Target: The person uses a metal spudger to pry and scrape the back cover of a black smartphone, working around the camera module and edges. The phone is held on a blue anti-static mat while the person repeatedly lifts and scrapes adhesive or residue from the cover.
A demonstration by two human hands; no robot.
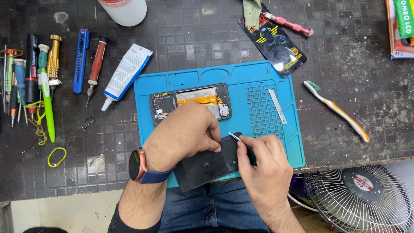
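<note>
My left hand (186,133) grips the upper edge of a black phone back cover (207,168) that lies at the near edge of a blue work mat (258,82). My right hand (263,162) pinches metal tweezers (234,136), their tip over the cover's top right corner. Just beyond my left hand lies an opened phone body (194,101) with orange flex cables showing, partly hidden by the hand. A dark watch with a blue strap sits on my left wrist.
A flat metal blade (277,105) lies on the mat's grid. Screwdrivers (30,73), a blue tool (80,60) and a white glue tube (125,73) lie at left. A toothbrush (336,110), a black packet (276,43) and a fan (362,198) are at right.
</note>
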